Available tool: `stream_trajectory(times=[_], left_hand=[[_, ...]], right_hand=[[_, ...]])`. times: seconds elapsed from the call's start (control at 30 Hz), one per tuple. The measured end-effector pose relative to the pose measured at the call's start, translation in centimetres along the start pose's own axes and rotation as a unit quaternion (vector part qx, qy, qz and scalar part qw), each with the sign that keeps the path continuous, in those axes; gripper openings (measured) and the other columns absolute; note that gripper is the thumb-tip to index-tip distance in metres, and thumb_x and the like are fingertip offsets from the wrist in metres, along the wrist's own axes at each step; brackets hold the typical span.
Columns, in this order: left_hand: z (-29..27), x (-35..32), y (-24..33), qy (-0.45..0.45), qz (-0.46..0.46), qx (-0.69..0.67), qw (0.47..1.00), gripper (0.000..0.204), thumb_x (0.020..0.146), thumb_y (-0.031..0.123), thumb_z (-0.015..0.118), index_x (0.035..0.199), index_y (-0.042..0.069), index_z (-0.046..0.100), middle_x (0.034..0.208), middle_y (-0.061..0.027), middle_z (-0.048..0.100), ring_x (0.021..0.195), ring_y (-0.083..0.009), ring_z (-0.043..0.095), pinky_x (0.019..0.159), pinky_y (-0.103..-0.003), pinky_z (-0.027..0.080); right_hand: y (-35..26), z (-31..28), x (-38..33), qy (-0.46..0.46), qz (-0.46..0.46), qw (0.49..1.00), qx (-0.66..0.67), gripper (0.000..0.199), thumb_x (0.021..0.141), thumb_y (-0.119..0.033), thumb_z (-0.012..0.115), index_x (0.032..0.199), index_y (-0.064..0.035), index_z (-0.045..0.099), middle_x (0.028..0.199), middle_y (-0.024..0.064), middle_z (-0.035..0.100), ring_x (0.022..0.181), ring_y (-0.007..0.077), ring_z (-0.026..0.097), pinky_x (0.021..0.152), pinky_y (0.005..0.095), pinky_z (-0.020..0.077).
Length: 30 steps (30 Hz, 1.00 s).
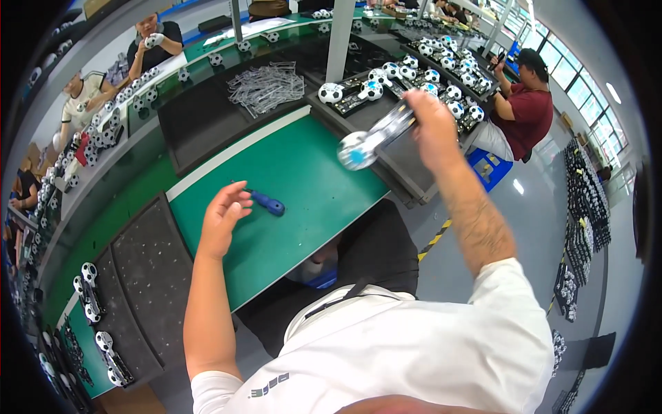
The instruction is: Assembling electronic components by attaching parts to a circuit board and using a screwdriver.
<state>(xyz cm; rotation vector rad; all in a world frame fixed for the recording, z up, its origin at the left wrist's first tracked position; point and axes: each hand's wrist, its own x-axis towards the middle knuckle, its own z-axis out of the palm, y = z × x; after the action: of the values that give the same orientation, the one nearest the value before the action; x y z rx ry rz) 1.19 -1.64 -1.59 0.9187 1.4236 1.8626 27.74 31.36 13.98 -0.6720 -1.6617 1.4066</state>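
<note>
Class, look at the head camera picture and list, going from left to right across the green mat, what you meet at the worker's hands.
Left hand, open and resting on the green mat → blue-handled tool lying by its fingers → round blue-and-white piece on the end of a clear packet → right hand holding that packet up.

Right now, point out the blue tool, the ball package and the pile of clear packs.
blue tool point(267, 203): head view, middle of its handle.
ball package point(372, 140): head view, clear strip between ball and right hand point(431, 124).
clear packs point(266, 87): head view, centre of the pile.
</note>
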Motion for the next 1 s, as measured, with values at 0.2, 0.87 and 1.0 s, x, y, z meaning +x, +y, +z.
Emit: stream_trajectory(times=[0.2,0.87,1.0], left_hand=[[-1.9,1.0,-1.2,0.045,-0.003,0.029,0.999,0.039,0.100,0.020,0.066,0.136,0.005,0.064,0.114,-0.0082,0.066,0.102,-0.0165,0.062,0.092,-0.032,0.052],[-0.7,1.3,-2.3,0.077,-0.057,0.209,0.973,0.026,0.096,0.007,0.066,0.122,0.002,0.070,0.096,-0.0021,0.065,0.085,-0.0099,0.057,0.080,-0.022,0.047],[-0.9,1.3,-2.8,0.086,-0.048,0.227,0.969,0.025,0.096,0.007,0.065,0.121,0.002,0.070,0.095,-0.0017,0.064,0.083,-0.0093,0.056,0.079,-0.022,0.046]], right_hand=[[-2.1,-5.3,12.8,-0.234,-0.102,0.923,-0.288,0.026,0.092,-0.018,0.074,0.113,-0.0030,0.075,0.098,0.0055,0.074,0.082,0.0147,0.063,0.075,0.0291,0.0515],[10.5,-7.0,11.6,-0.354,-0.202,0.773,-0.486,0.053,0.077,-0.028,0.088,0.121,-0.0047,0.071,0.121,0.0141,0.072,0.105,0.0323,0.070,0.092,0.0401,0.0564],[9.2,-6.8,10.1,-0.255,0.060,0.895,-0.361,0.037,0.086,-0.030,0.084,0.114,-0.0087,0.073,0.115,0.0142,0.074,0.095,0.0296,0.073,0.078,0.0375,0.0599]])
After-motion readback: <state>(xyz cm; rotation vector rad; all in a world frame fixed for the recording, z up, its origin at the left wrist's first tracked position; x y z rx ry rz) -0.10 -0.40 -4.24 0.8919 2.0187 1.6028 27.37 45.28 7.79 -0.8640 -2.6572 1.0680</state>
